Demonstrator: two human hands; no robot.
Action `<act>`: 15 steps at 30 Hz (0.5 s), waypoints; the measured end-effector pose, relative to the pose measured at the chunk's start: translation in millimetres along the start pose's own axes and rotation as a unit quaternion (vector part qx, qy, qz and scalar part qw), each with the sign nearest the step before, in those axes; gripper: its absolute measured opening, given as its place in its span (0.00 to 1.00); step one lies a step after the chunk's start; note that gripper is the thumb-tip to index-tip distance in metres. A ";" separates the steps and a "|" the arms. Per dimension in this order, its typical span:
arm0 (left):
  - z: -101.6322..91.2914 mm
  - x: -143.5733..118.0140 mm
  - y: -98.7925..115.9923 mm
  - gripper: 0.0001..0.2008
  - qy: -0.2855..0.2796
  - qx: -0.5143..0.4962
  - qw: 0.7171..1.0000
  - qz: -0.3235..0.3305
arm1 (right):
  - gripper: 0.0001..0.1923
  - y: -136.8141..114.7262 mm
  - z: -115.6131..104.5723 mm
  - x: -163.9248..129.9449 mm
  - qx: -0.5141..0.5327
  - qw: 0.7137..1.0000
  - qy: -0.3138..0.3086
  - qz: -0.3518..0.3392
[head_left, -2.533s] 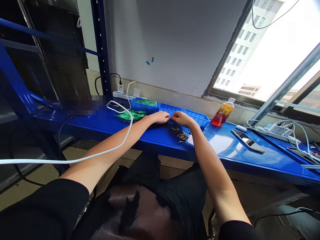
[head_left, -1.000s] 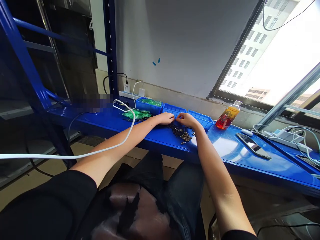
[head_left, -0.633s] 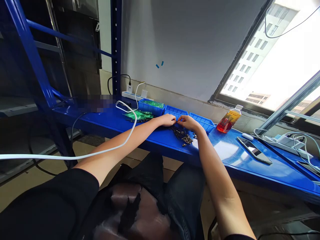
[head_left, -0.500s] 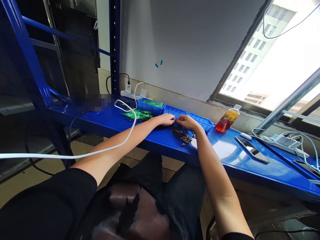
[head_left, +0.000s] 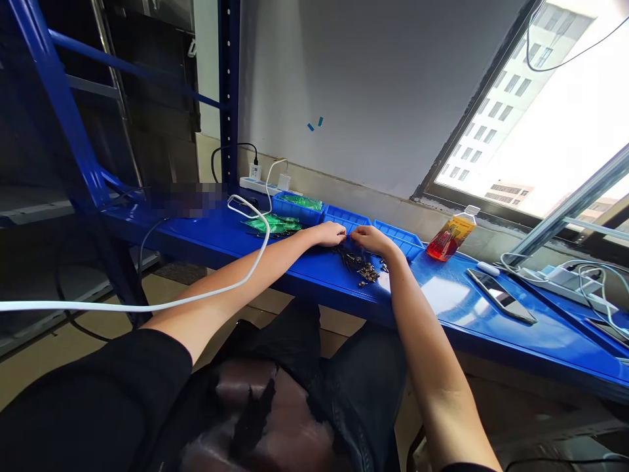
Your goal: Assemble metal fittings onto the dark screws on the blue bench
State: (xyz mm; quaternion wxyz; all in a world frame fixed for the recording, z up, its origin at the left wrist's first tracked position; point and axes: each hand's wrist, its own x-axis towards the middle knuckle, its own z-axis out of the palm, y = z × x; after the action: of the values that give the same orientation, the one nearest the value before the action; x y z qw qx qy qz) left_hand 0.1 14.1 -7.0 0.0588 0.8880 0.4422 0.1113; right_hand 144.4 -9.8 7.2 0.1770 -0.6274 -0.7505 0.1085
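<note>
My left hand (head_left: pixel 332 233) and my right hand (head_left: pixel 369 238) are close together over the blue bench, in front of the middle blue bin (head_left: pixel 346 217). Both have their fingers pinched; whatever sits between the fingertips is too small to make out. Just below them lies a pile of small brassy metal parts (head_left: pixel 368 272), with dark, thin pieces (head_left: pixel 350 259) beside it. Green plastic bags (head_left: pixel 275 225) lie to the left of my left hand. Behind my right wrist stands the right blue bin (head_left: pixel 400 240).
A left blue bin (head_left: pixel 299 213) holds more green bags. To the right stand a bottle of red drink (head_left: pixel 452 234), a phone (head_left: pixel 501 296) and a power strip (head_left: pixel 570 285) with cables. A white cable (head_left: pixel 196 300) crosses in front of my left arm.
The whole view has shifted slightly. My hands stay pinched near the same spot, with a slightly wider gap between them.
</note>
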 end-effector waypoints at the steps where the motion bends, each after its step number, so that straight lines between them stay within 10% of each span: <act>1: 0.0 -0.1 -0.1 0.15 0.005 0.002 1.000 0.001 | 0.07 0.0 0.1 -0.3 -0.002 1.000 0.001 0.002; 15: -2.8 -4.6 3.8 0.15 0.007 -0.017 0.999 -0.031 | 0.06 -3.9 -2.0 -4.4 -0.008 0.998 0.054 0.002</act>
State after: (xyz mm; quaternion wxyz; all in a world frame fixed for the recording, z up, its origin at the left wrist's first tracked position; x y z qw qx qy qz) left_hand -0.4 8.2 -4.2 0.0741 0.8720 0.4679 0.1234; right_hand 142.3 -15.0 9.9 0.2122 -0.6353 -0.7394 0.0687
